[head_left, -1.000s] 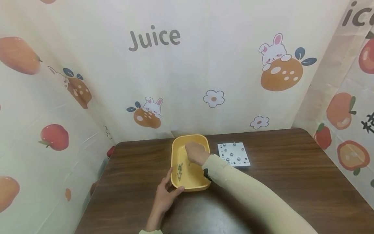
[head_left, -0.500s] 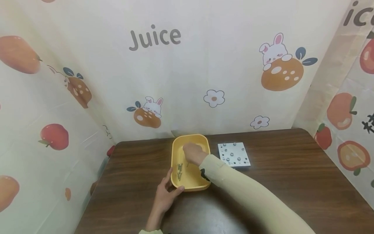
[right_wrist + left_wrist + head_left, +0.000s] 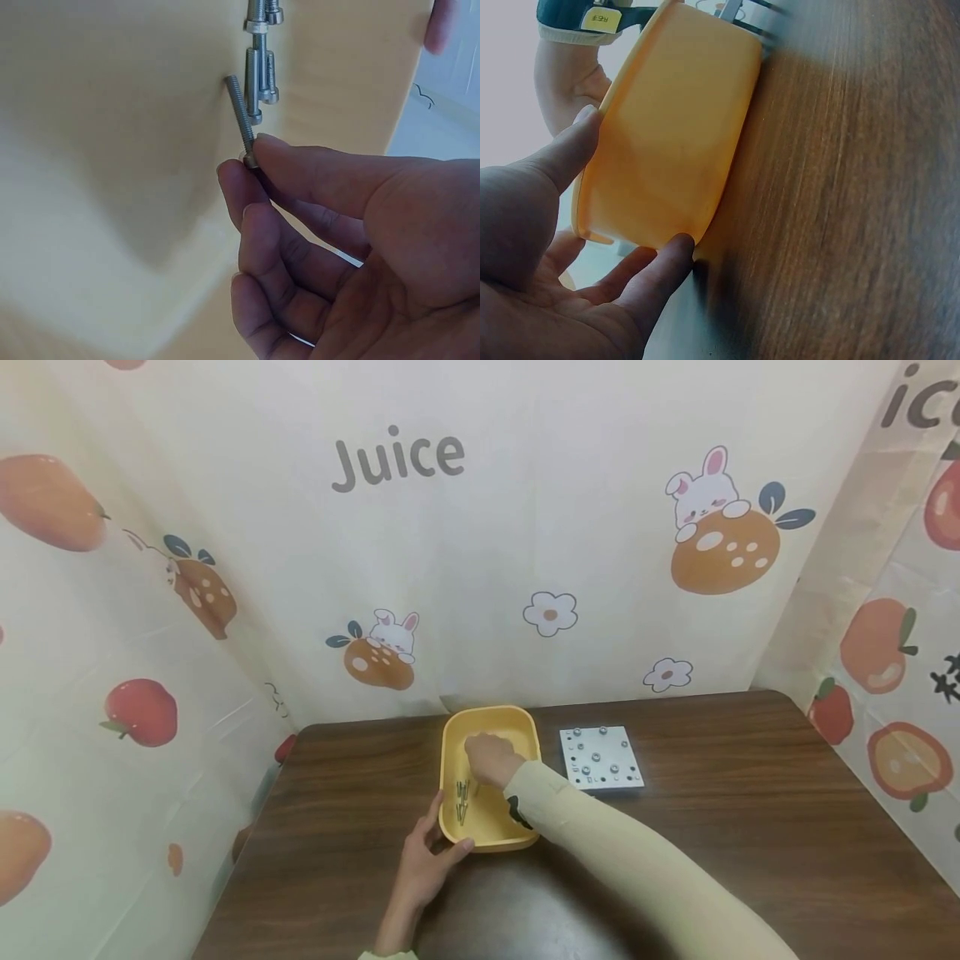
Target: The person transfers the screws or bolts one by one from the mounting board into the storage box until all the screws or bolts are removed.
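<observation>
Pinching one screw (image 3: pixel 240 112) by the head end, fingers (image 3: pixel 262 232) of the right hand (image 3: pixel 491 760) closed to its width, inside the yellow tray (image 3: pixel 491 843) near the far edge of the counter (image 3: pixel 735 785). Pointing the shank away from the fingertips, long axis slightly aslant to the loose screws (image 3: pixel 461 802) along the tray's left side, just beside them. Clasping the tray's near left corner from outside with the left hand (image 3: pixel 423 864).

Head: from high on the near side, facing far and down; widest.
Left wrist: close, low, facing the outer wall of the yellow tray (image 3: pixel 671 124).
Right wrist: close, facing into the tray.
Shared, head and right wrist: cylinder-head screws (image 3: pixel 253 86).
</observation>
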The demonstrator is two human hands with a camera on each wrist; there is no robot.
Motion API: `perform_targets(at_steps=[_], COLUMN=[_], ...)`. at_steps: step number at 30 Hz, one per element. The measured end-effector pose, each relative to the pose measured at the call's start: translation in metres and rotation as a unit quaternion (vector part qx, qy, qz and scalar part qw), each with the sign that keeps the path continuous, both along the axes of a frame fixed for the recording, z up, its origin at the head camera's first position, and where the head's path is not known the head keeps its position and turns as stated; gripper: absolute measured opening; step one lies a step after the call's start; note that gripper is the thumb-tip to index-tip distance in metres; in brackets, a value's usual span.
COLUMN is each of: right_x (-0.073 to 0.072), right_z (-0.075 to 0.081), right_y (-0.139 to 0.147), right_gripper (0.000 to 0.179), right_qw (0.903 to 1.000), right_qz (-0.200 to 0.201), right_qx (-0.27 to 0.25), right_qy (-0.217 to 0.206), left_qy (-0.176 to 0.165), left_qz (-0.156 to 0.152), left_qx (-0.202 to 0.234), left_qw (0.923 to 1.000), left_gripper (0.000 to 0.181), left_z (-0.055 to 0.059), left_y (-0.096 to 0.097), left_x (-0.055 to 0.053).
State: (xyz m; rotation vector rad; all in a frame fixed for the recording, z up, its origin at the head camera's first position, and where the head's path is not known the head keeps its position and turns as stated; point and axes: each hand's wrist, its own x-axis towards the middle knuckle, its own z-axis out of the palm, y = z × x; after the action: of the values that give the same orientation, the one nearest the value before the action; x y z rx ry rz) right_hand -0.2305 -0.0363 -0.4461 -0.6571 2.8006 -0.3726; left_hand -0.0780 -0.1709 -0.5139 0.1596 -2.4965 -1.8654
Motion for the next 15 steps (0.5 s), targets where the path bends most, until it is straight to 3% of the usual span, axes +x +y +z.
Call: perform_targets(at_steps=[15], right_x=[0.0019], right_z=[-0.0087], right_y=[-0.0019], right_gripper=[0.014], right_qw=[0.9999], right_qz=[0.0], right_qx=[-0.011], right_qy=[-0.003], left_qy=[-0.014], left_qz=[0.006], left_qx=[-0.004], left_qw=[0.9999], left_gripper=[0.093], left_z=[0.0021], left_y=[0.0009], left_x=[-0.0004])
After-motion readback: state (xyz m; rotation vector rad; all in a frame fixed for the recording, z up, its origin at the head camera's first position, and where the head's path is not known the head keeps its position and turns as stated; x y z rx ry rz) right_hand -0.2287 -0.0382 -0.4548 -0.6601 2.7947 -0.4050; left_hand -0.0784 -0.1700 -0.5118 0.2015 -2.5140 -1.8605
